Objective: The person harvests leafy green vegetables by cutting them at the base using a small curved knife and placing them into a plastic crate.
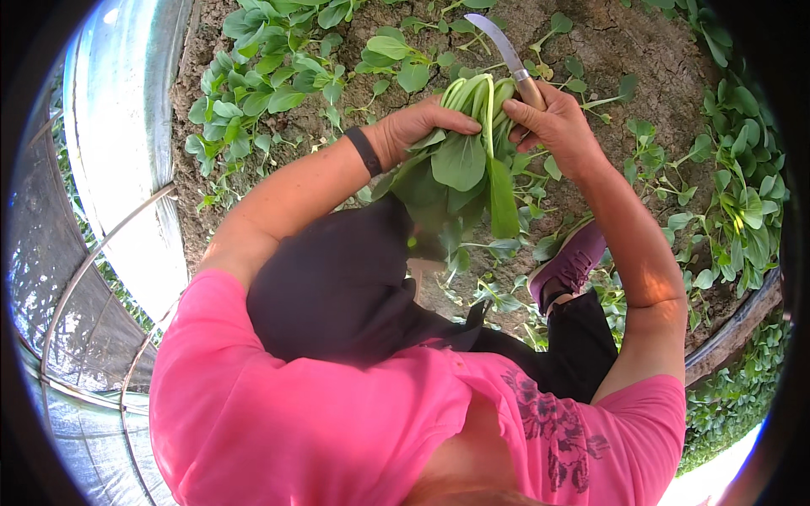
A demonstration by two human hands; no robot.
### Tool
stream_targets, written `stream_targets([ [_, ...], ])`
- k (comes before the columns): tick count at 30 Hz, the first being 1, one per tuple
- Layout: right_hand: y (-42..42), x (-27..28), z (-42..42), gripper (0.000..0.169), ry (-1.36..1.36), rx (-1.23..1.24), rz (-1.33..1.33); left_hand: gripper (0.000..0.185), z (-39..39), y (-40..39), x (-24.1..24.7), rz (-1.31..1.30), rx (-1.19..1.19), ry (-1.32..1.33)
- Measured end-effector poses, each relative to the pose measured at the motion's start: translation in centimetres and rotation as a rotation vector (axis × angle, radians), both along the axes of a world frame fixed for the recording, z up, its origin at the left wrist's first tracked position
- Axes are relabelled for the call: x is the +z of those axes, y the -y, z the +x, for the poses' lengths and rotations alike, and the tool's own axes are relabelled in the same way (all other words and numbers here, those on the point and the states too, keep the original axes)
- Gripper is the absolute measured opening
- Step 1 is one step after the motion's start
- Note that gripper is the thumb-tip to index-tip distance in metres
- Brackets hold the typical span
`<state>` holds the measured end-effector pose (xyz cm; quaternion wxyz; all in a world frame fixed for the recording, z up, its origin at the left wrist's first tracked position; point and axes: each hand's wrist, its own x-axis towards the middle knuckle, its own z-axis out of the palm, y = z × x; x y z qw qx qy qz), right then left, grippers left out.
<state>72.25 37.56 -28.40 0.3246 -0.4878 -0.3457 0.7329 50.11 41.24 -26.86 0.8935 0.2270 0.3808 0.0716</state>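
My left hand (436,123) is closed around a bunch of leafy greens (461,163), its thumb pressed across the pale green stalks. The stalks point up and away, and the broad leaves hang down towards my knee. In my right hand (549,120) is a harvesting knife with a curved blade (497,39) and a wooden handle (529,92). The blade points away from me and up to the left. My right thumb and fingers lie against the right side of the bunch; whether they also grip a stalk I cannot tell.
Leafy green plants grow in the soil (623,47) at the left (266,76) and right (747,209). A purple shoe (573,259) stands among low plants. Plastic sheeting (120,126) and a bent hoop (95,256) run along the left. A dark pipe-like edge (734,319) borders the bed at right.
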Motion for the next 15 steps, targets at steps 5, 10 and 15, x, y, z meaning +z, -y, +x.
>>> stream_targets([
  [5, -2.0, -1.6, 0.0, 0.032, 0.218, 0.023, 0.030, 0.043, -1.1, -3.6, -0.4, 0.417, -0.236, -0.186],
  [10, -1.9, -3.7, -4.7, 0.030, 0.171, -0.018, -0.126, 0.055, -4.0, -6.2, -0.6, 1.577, -0.920, -0.761],
  [15, -1.6, -7.8, -11.3, 0.035, 0.148, -0.032, -0.188, 0.044, -6.4, -7.1, -3.0, 1.590, -1.222, -1.015],
])
